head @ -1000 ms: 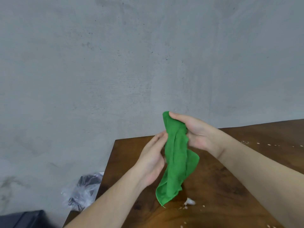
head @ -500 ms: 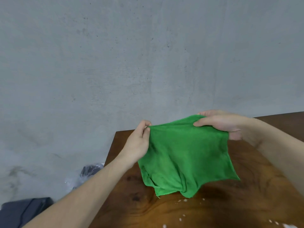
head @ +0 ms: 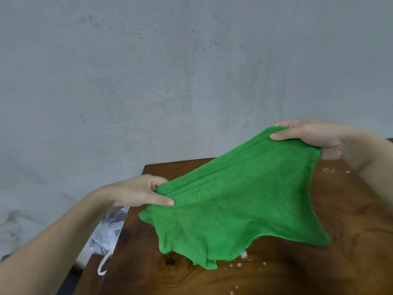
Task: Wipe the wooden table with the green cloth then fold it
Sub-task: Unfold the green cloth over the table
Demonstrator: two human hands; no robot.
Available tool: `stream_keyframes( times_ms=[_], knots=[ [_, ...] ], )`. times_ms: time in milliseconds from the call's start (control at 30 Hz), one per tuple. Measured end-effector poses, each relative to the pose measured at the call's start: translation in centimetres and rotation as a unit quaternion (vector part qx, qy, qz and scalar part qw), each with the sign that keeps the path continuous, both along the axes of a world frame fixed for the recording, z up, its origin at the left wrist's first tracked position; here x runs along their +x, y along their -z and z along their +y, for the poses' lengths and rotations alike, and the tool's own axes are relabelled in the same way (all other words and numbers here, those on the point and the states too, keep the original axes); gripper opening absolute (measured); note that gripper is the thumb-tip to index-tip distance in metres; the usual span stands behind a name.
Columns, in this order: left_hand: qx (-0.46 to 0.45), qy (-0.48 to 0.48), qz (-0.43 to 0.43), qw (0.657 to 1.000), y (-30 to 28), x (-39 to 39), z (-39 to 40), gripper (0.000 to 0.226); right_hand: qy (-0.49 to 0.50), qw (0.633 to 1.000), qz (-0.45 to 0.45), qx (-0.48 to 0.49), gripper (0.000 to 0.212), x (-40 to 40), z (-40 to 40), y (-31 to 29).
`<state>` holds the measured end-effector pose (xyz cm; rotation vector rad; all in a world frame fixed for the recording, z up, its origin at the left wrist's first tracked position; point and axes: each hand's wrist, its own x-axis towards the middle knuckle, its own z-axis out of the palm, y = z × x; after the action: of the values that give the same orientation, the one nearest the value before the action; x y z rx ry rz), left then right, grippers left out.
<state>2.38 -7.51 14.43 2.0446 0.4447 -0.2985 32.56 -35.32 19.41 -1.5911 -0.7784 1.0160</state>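
Above the wooden worktop [head: 350,209], the green cloth [head: 238,205] hangs spread between both hands: the left hand [head: 138,193] pinches its lower left corner, the right hand [head: 310,136] grips its raised right corner. White crumbs [head: 244,255] dot the wood beneath.

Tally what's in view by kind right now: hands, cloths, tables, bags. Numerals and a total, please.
Hands: 2, the left hand and right hand, each gripping the cloth
Cloths: 1, the green cloth, spread between them
Tables: 1, the wooden table, with white crumbs scattered on it, not counted
Bags: 1, the plastic bag beside the table
Total: 5
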Motion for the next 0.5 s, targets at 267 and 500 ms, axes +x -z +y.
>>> stream_keyframes(
  times_ms=[267,500],
  knots=[
    [-0.032,0.009,0.035,0.999,0.1,-0.9,5.1,0.053,0.002,0.997,0.022,-0.071,0.033,4.7,1.0,3.3],
    [0.232,-0.089,-0.021,0.968,7.3,7.4,8.1,0.032,0.108,0.892,-0.373,-0.231,0.026,7.5,9.4,10.1]
  ],
)
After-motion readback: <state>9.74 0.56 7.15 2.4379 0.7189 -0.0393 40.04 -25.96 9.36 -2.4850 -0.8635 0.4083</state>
